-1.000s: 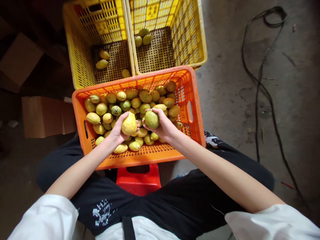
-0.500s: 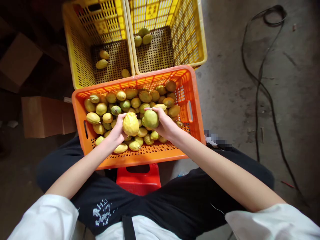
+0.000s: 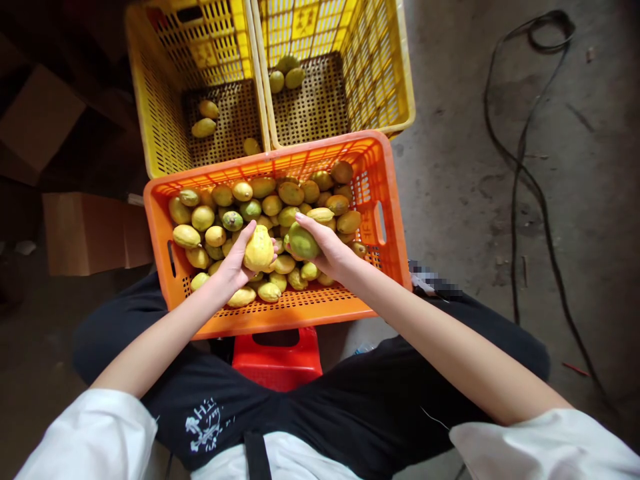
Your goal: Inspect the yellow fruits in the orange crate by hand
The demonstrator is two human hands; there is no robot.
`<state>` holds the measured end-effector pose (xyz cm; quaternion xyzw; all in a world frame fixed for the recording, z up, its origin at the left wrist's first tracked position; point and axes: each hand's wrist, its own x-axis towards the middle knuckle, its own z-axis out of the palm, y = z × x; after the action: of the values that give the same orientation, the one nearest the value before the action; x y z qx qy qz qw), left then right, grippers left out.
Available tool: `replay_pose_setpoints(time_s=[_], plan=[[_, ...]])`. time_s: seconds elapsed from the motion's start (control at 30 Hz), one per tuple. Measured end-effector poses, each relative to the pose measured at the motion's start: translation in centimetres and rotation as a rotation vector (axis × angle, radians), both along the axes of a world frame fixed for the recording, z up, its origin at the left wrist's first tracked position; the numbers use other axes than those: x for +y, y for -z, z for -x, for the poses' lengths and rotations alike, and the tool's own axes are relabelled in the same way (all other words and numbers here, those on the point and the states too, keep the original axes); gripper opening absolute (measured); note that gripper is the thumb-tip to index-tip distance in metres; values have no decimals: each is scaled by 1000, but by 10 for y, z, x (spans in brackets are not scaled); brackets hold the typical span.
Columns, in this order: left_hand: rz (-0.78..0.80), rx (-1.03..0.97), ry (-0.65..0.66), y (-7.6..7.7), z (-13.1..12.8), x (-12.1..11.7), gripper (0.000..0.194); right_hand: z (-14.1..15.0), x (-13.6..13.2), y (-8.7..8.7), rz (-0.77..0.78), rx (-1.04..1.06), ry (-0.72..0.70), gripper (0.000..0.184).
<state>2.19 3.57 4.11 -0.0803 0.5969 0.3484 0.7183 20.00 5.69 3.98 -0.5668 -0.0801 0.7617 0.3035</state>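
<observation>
My left hand is closed around a yellow, lumpy lemon, with fingertips showing at its right side. A greener, smoother lemon sits in the grip of my right hand, thumb along its top. The two fruits are held side by side, a small gap between them. Both hands are above an orange crate, which holds many yellow and green lemons in a loose layer. The fruit directly under my hands is partly hidden.
Beyond the orange crate stand a left yellow crate and a right yellow crate, each with a few fruits inside. A red stool is between my legs. Cardboard boxes stand at left; a black cable lies on the floor at right.
Both lemons have been turned in my hands: the yellow one shows a narrower end upward, and the green one shows a longer, darker side. The crates have not moved.
</observation>
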Motion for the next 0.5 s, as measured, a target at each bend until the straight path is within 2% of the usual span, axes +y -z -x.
replay_pose_setpoints(time_s=[0.13, 0.37, 0.5], plan=[[-32, 35, 24, -4, -1, -2, 21, 0, -1, -2, -26, 34, -18, 43], [-96, 40, 39, -1, 3, -3, 22, 0, -3, 2, -3, 12, 28, 37], [-78, 51, 43, 1, 4, 0, 26, 0, -5, 6, -32, -52, 24, 42]])
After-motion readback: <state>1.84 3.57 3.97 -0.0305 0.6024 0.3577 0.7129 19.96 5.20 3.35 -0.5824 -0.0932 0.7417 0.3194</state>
